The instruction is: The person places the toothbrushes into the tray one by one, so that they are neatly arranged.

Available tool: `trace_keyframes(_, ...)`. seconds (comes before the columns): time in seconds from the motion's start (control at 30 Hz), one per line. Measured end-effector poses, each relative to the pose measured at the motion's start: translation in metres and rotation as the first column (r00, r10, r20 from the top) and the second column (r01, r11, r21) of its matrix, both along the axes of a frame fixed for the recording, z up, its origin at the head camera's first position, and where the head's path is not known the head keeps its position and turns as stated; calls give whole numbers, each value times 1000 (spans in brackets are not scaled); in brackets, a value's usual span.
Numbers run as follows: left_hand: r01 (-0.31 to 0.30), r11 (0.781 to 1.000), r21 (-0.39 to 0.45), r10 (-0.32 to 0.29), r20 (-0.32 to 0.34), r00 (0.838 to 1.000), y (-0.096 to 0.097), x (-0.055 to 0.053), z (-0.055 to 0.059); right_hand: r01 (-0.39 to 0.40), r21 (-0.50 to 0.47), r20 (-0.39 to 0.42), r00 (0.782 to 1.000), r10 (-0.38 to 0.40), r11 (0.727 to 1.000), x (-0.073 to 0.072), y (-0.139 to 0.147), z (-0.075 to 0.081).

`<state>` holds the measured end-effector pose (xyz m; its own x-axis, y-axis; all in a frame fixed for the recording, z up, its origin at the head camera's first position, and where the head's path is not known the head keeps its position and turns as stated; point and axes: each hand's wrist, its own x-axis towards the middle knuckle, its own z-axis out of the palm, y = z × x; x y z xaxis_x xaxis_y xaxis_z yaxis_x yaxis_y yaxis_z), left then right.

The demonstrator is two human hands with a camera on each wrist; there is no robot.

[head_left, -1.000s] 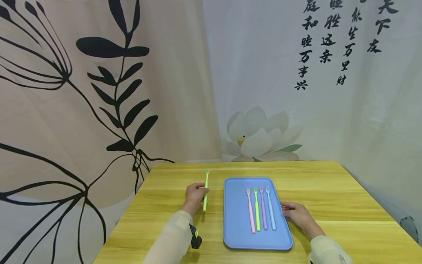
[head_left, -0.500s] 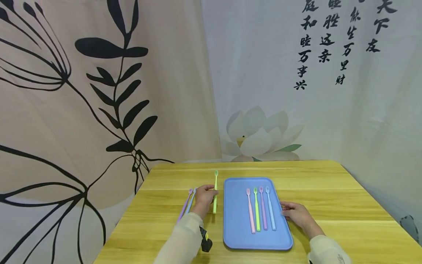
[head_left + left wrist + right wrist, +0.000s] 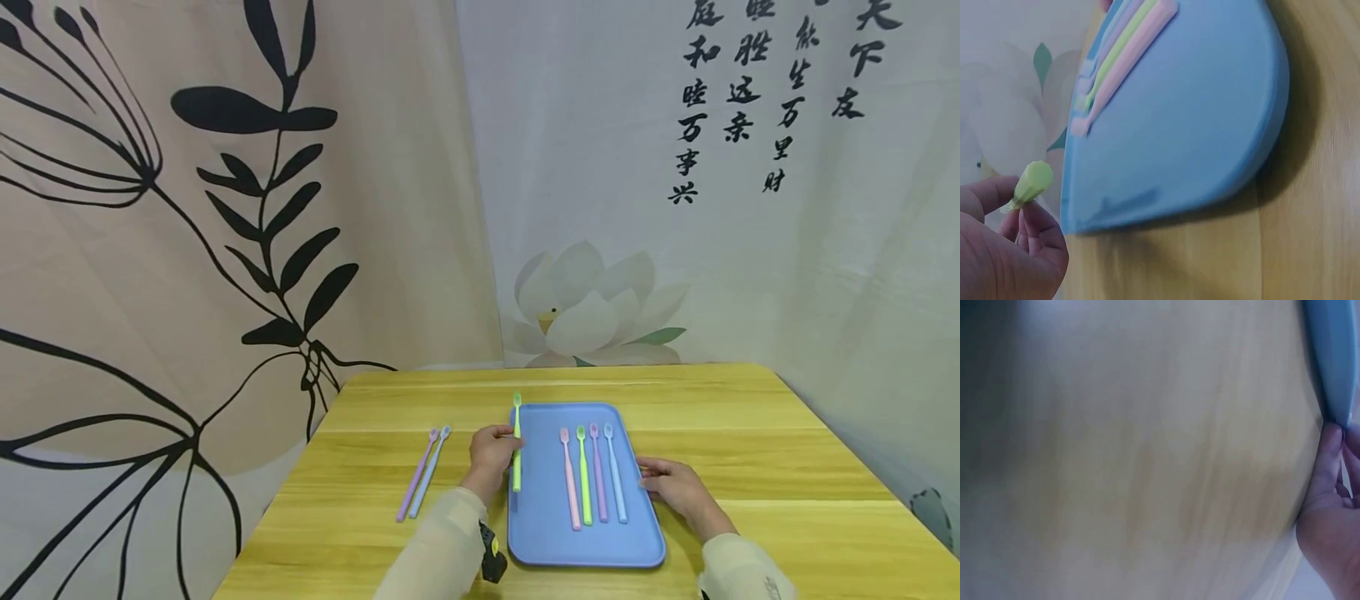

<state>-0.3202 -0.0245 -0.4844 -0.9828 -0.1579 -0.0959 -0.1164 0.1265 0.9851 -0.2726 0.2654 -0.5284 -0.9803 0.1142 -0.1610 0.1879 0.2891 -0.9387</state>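
My left hand (image 3: 491, 460) pinches a yellow-green toothbrush (image 3: 517, 454) between thumb and fingers, bristle end pointing away from me. It hangs over the left rim of a blue tray (image 3: 542, 533). In the left wrist view, the handle end of this toothbrush (image 3: 1036, 180) faces the camera, apart from the tray. Lying side by side in the tray are a pink toothbrush (image 3: 570, 487), a green toothbrush (image 3: 584, 483), a purple toothbrush (image 3: 599, 482) and a light blue toothbrush (image 3: 617, 482). My right hand (image 3: 681, 492) grips the tray's right edge, thumb and fingers meeting at the rim (image 3: 1338, 356).
Left of the tray, a second purple toothbrush (image 3: 417, 482) and a second blue toothbrush (image 3: 431, 475) lie slanted on the wooden table (image 3: 360, 533). A printed curtain (image 3: 405, 208) hangs behind the table's far edge.
My left hand has carried the yellow-green toothbrush rightward from the table to the tray's left rim. The two toothbrushes at left have come into sight from behind that arm. My right hand stays put.
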Motion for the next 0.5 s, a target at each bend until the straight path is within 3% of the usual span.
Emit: trace_keyframes(0.5, -29, 999, -40, 29, 3, 1000, 33, 9, -14, 1, 7, -12, 1000, -1, 1000, 0, 1, -2)
